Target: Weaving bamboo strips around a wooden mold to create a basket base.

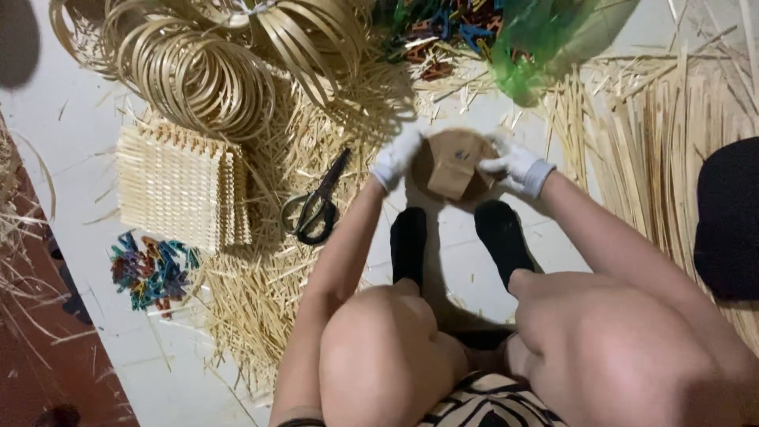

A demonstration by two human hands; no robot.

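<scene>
A round wooden block (452,164) sits at the frame's centre, clamped from both sides between the gloved left hand (395,158) and right hand (515,168), apparently to steady it above the feet; scissors (316,204) lie at 9 o'clock, bamboo rings (198,75) at 10, woven mats (183,186) beyond

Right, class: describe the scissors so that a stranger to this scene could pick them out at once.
Start at the stack of woven mats on the white floor, left of the person's left hand. Just right of the stack, on scattered straw, lie the scissors: dark metal with looped handles, the only tool among pale strips and coloured pegs.
</scene>
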